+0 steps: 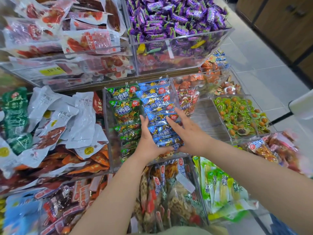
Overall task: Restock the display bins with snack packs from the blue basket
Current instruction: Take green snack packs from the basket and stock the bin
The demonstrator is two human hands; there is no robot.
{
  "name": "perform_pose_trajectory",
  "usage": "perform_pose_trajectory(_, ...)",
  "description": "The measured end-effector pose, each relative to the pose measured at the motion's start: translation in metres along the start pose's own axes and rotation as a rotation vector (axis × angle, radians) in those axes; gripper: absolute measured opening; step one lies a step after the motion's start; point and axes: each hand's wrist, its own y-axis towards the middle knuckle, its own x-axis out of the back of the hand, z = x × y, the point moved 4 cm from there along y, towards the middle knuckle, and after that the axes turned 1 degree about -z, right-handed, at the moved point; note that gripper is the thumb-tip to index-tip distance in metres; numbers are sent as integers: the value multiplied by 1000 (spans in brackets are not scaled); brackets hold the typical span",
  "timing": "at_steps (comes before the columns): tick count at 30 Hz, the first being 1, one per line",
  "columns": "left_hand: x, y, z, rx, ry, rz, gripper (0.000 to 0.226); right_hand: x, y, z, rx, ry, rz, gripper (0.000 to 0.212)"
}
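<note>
Both of your hands are in the clear display bin [107, 126] at the middle of the view, and they bracket the near end of a row of blue snack packs [157, 102]. The row runs from 6 o'clock towards 12 o'clock inside the bin's middle compartment, each pack overlapping the next.

Your left hand [149, 139] lies along the row's 9 o'clock edge. Its fingers are straight and point to 12 o'clock, slipped between the blue packs and the green packs [125, 107] in the next compartment. Your right hand [191, 133] rests flat on top of the row from the 3 o'clock side, with its fingers spread, nearly straight and aimed at 11 o'clock. Neither hand is closed around a pack. Both press against the stack, and I cannot tell whether the thumbs hook under the nearest pack.

At 3 o'clock of the blue row, orange-red packs [188, 102] sit in the third compartment. Purple sweets [176, 16] fill a bin at 12 o'clock, and white pouches [79, 116] lie heaped at 9 o'clock.
</note>
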Motion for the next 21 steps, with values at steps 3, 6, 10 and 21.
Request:
perform_pose_trajectory(3,2,-11,13,45,85,72,137,0,-6,-1,-19,-146,24,117)
perform_pose_trajectory(6,2,-16,24,120,102,121,133,3,-6,-1,-14,-161,4,102)
perform_pose_trajectory(10,0,-10,21,115,253,86,139,0,4,10,-41,-197,-6,112)
perform_pose_trajectory(21,15,-17,18,1,-1,49,142,5,5,12,-39,-193,-37,121)
